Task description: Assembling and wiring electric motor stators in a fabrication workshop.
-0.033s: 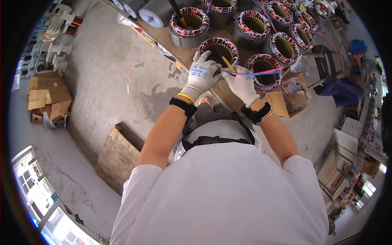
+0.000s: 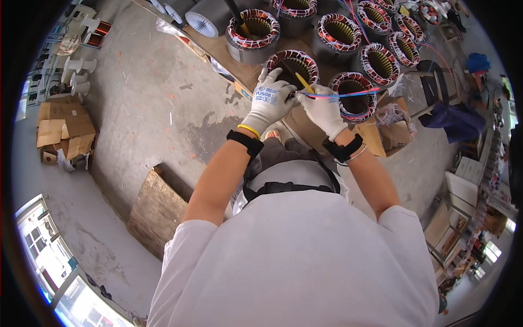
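Note:
My gloved left hand [image 2: 271, 100] rests at the near left rim of a motor stator [image 2: 292, 65] with white-laced copper windings. Its thumb and forefinger are pinched together at the near edge; what they hold is too small to make out. Close beside it, my gloved right hand [image 2: 324, 111] is closed around a slim yellow tool [image 2: 305, 83], which slants up leftward over the stator's bore. Blue and pink wires [image 2: 348, 95] run from the fingertips rightward across the right hand and over a neighbouring stator [image 2: 354, 109].
Several more stators [image 2: 339, 35] crowd the workbench [image 2: 239, 68], one with a dark-handled yellow tool [image 2: 245, 30] standing in it. An open cardboard box [image 2: 376, 139] with scraps sits right of the bench. Another carton [image 2: 65, 131] and a wooden board [image 2: 155, 207] are at left.
The yellow tool has shifted slightly and leans over the bore. The wires' loose ends have drawn together and moved a little upward. My left hand has barely moved.

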Action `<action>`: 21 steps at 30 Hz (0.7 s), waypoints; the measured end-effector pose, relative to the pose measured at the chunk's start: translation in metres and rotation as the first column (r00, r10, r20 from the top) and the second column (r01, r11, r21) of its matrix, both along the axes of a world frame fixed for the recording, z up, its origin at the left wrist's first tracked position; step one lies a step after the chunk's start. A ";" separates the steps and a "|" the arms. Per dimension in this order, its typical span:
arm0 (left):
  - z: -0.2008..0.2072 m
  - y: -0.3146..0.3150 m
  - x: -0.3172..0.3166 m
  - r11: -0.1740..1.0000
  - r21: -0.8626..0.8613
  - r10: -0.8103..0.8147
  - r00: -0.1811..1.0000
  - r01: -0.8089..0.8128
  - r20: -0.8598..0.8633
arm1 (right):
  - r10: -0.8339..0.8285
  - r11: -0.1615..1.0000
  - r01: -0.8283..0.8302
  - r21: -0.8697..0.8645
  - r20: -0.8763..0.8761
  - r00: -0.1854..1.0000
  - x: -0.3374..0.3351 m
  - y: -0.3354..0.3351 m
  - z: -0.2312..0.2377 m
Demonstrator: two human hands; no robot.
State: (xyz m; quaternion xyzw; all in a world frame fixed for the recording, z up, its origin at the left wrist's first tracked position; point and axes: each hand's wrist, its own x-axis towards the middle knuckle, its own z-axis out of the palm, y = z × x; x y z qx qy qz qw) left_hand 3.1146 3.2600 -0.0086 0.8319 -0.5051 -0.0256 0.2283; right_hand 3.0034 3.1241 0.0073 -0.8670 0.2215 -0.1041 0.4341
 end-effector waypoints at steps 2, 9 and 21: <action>-0.001 -0.001 -0.002 0.999 -0.037 0.012 0.999 -0.013 -0.035 | 0.080 0.993 -0.081 -0.082 -0.014 0.997 0.014 -0.008 0.012; 0.004 0.012 0.004 0.998 -0.025 -0.060 0.996 0.059 -0.064 | -0.015 0.991 -0.023 -0.129 -0.284 0.959 0.008 -0.019 0.034; -0.004 0.011 0.004 0.996 -0.022 -0.086 0.996 0.086 -0.038 | -0.180 0.953 0.171 0.252 0.012 0.984 -0.018 0.015 -0.008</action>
